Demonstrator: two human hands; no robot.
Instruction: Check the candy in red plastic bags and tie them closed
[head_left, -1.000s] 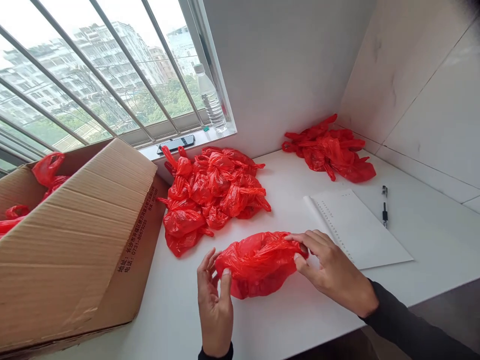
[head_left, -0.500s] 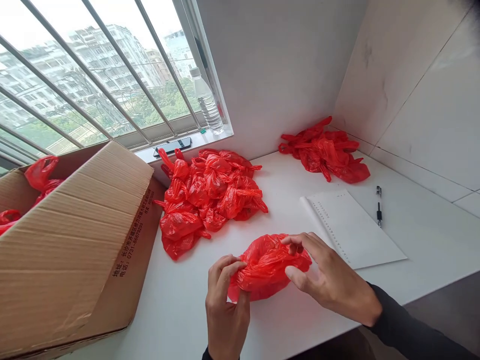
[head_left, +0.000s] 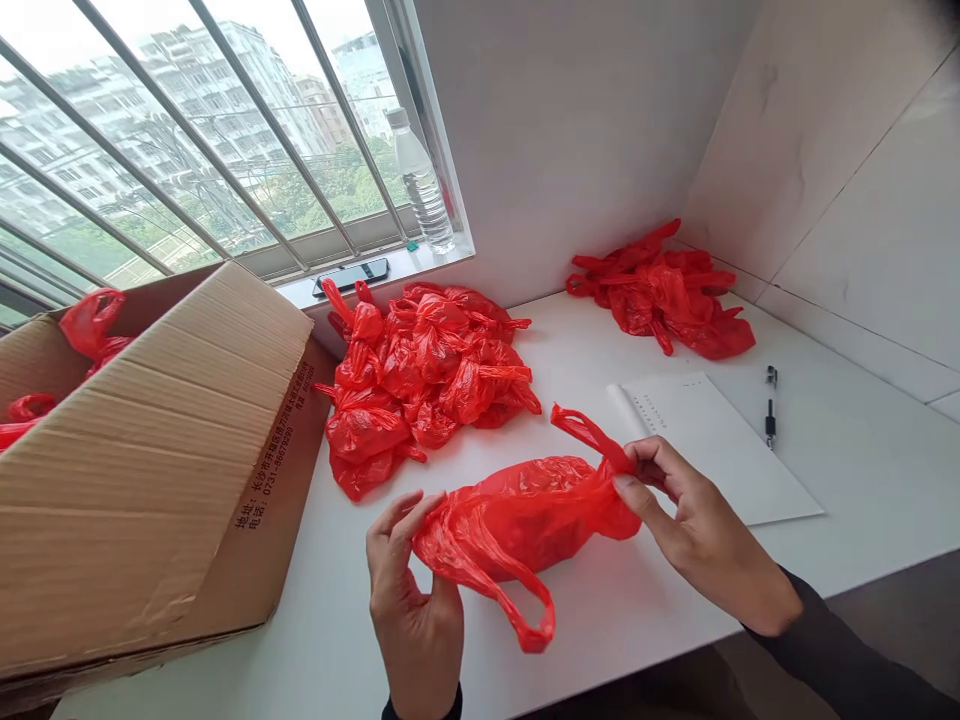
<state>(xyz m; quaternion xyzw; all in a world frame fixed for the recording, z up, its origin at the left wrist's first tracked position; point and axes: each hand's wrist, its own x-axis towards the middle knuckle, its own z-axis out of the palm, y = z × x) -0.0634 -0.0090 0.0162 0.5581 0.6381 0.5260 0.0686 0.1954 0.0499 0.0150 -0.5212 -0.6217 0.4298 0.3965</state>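
Note:
A red plastic bag point(head_left: 525, 520) lies on the white table in front of me, its two handle loops spread apart. One loop hangs toward the near edge; the other sticks up at the back right. My right hand point(head_left: 686, 520) pinches the bag's right end, below the raised handle, between thumb and fingers. At the bag's left end, my left hand point(head_left: 416, 590) has its fingers and thumb around the gathered plastic. What is inside the bag cannot be made out.
Behind is a pile of tied red bags point(head_left: 435, 360), with flatter red bags point(head_left: 667, 290) at the back right. A cardboard box point(head_left: 150, 450) stands left. A notebook point(head_left: 720, 450) and pen point(head_left: 770, 420) lie right. A bottle point(head_left: 424, 190) and phone point(head_left: 351, 277) are on the sill.
My hands have moved apart, and the bag is stretched wider between them. Both handle loops now show. My right hand has closed on the bag's right end.

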